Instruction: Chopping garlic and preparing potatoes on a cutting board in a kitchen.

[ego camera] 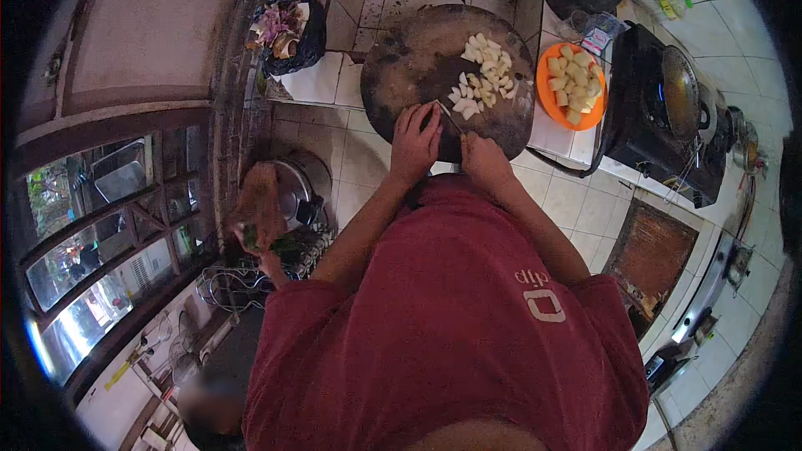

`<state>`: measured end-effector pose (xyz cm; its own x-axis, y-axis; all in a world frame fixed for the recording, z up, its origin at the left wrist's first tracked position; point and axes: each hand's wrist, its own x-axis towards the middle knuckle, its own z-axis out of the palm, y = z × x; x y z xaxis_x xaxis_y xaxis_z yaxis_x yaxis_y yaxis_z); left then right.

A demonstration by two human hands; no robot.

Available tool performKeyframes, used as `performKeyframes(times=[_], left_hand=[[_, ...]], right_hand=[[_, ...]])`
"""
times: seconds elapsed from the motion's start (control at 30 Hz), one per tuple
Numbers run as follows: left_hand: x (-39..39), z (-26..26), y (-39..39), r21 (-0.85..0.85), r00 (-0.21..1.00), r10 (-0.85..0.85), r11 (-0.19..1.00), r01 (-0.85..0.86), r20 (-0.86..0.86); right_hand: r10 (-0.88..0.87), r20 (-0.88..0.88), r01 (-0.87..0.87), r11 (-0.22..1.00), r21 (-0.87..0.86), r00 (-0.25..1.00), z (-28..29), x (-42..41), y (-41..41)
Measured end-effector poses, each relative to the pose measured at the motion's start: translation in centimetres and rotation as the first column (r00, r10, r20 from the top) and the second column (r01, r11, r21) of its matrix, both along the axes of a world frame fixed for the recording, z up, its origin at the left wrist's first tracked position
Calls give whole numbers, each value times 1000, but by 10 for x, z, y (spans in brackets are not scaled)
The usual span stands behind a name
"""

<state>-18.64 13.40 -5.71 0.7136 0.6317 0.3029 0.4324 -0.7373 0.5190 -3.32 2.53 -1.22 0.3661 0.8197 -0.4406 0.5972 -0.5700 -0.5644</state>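
A round, dark-stained wooden chopping board (pixel 401 75) lies before me. My right hand (pixel 484 160) is closed round the handle of a knife (pixel 450 118) at the board's near edge. The blade points up and left towards the fingertips of my left hand (pixel 416 138). Those fingers are bent down on the board and press a small white piece (pixel 438 103) beside the blade; most of it is hidden. Chopped pale pieces, perhaps garlic or onion (pixel 485 75), lie in a loose heap on the right half of the board.
An orange plate (pixel 546 100) of pale cubes sits to the right, beside a black gas stove (pixel 639 138) with a pan (pixel 680 94) over a blue flame. At the left stands a black bag (pixel 310 37) of peelings. Another person (pixel 229 363) with leafy greens is at lower left.
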Motion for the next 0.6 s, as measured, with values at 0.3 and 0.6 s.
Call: performKeyframes(times=[0.3,0.6], left_hand=[[-1,-3,-2,-5,1000,-5,1000,5,-24],[-2,-9,1,-40,1000,3,999,-3,6]], right_hand=[[33,155,-12,991,-135,987,12,-6,11],[-13,262,31,997,-65,965,12,-4,14]])
